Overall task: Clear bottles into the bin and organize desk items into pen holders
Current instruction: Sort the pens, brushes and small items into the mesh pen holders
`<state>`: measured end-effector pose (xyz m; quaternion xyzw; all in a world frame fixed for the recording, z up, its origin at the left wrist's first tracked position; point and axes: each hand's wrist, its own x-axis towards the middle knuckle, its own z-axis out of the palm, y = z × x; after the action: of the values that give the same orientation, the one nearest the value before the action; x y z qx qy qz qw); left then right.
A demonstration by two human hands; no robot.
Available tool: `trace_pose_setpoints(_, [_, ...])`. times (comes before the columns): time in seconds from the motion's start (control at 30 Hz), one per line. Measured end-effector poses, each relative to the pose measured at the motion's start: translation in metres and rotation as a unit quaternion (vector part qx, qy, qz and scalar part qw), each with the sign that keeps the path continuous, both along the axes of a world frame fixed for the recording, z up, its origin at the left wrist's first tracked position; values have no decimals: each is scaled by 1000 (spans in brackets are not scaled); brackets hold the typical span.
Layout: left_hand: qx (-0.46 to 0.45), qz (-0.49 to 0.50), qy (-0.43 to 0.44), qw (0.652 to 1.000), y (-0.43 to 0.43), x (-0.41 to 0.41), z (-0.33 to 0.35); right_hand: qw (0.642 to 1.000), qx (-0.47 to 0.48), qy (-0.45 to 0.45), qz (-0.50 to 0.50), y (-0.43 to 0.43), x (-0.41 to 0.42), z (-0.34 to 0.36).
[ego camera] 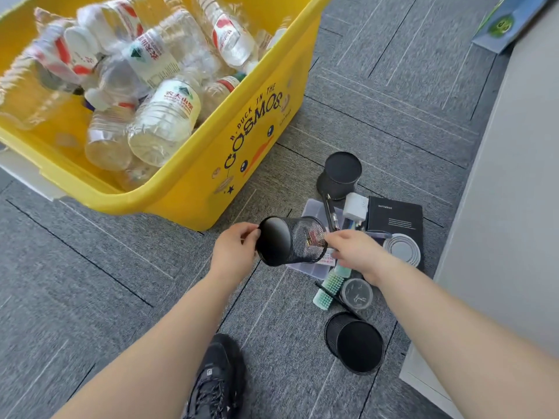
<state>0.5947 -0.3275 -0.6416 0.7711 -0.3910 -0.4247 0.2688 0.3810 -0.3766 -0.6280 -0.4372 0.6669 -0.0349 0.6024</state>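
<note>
A yellow bin point(193, 189) at the upper left holds several clear plastic bottles point(165, 122). My left hand point(236, 249) grips the base end of a black mesh pen holder point(292, 240), which lies tipped sideways above the carpet. My right hand point(357, 252) is at the holder's open mouth with fingers curled; whatever they hold is hidden. A second mesh holder point(340, 173) stands upside down beyond the pile, and a third point(355, 343) lies tilted on the carpet near me. Under my hands sit a pen point(329, 213), a green brush point(328, 288) and a white charger point(355, 207).
A clear plastic box point(314, 269), a black notebook point(396, 219), a grey round disc point(403, 249) and a small round lidded container point(357, 293) lie on the grey carpet. My dark shoe point(216, 379) is below. A pale cabinet wall point(514, 207) stands at the right.
</note>
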Motion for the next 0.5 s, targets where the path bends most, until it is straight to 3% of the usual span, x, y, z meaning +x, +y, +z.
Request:
trace_pose_setpoints(0.2, [26, 83, 110, 990, 7, -1, -23, 993, -61, -92, -32, 0, 7, -16])
trace_pose_setpoints(0.4, [30, 108, 120, 986, 10, -4, -29, 963, -256, -33, 76, 5, 35, -27])
trace_pose_setpoints(0.5, [52, 115, 158, 979, 7, -8, -26, 925, -324, -3, 198, 14, 44, -33])
